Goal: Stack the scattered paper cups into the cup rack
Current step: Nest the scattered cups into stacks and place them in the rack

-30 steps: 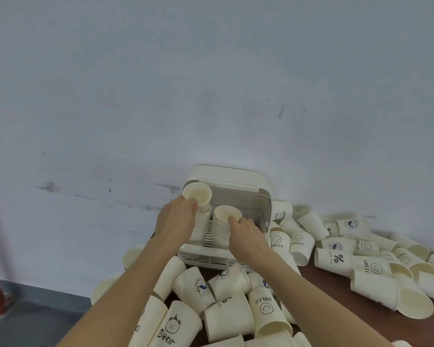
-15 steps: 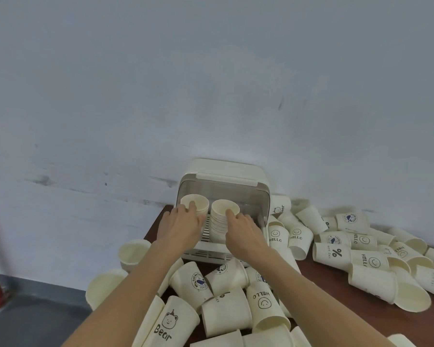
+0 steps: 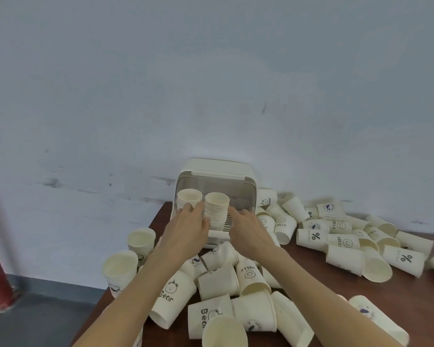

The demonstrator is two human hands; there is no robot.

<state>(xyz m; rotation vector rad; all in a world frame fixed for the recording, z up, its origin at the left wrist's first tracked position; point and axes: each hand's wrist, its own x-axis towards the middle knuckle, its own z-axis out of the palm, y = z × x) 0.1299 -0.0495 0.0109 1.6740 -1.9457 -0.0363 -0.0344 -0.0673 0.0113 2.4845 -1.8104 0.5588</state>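
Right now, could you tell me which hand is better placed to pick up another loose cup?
Probably the right hand: most loose cups lie on its side, beside the rack.

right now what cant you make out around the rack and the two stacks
Head view only:
- Base of the left stack: hidden behind the left hand.
- Rack floor: covered by both stacks and the right hand.
- Cup count in the right stack: rims too fine.
- Nearest cup: cut by the bottom edge.
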